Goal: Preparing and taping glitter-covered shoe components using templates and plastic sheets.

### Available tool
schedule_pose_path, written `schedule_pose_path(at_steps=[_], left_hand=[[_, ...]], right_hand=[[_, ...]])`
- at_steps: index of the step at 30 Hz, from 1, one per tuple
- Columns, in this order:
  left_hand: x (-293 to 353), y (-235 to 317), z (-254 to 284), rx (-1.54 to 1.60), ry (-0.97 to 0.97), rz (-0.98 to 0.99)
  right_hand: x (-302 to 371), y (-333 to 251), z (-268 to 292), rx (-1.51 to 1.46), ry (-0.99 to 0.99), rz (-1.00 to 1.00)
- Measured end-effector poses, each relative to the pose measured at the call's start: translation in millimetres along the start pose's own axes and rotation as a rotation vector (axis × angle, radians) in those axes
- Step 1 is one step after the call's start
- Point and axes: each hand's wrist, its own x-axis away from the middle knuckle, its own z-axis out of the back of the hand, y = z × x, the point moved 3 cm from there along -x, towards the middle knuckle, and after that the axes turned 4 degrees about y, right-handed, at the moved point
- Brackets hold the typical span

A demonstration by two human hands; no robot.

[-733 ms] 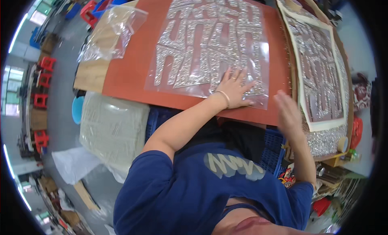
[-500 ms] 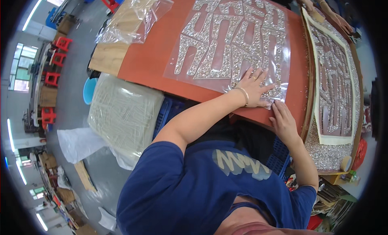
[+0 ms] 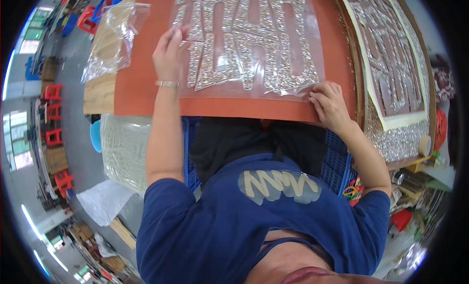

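Note:
A clear plastic sheet (image 3: 255,54) carrying silver-gold rhinestone-like pieces with long slots lies on the reddish-brown tabletop (image 3: 146,96). At its left edge is my left hand (image 3: 168,56), fingers drawn together on the film and slightly blurred. My right hand (image 3: 330,103) pinches the sheet's near right corner between thumb and fingers. The corner film is slightly wrinkled there.
On the right, a board bears a second glittering panel with a cream border (image 3: 405,120) and a tape roll (image 3: 425,145). Crumpled clear plastic (image 3: 115,42) lies at the table's left. Below stand a plastic-wrapped bundle (image 3: 124,149) and blue crates (image 3: 337,162).
My left hand has left the sheet's near right area for its left edge. The sheet now lies squarer to the near table edge. My right hand stays at the near right corner.

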Motion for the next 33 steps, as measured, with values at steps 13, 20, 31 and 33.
schedule_pose_path(at_steps=[13,20,31,33], left_hand=[[115,-32,47,-0.996,-0.304,-0.720],[138,-37,-24,-0.692,-0.650,-0.713],[152,-65,-87,-0.812,-0.613,-0.684],[152,-67,-90,-0.842,-0.614,-0.692]], right_hand=[[82,18,88,0.361,0.356,-0.735],[169,20,100,0.610,0.048,-1.056],[152,10,89,0.641,-0.009,-0.954],[130,-1,88,0.614,0.215,-0.902]])
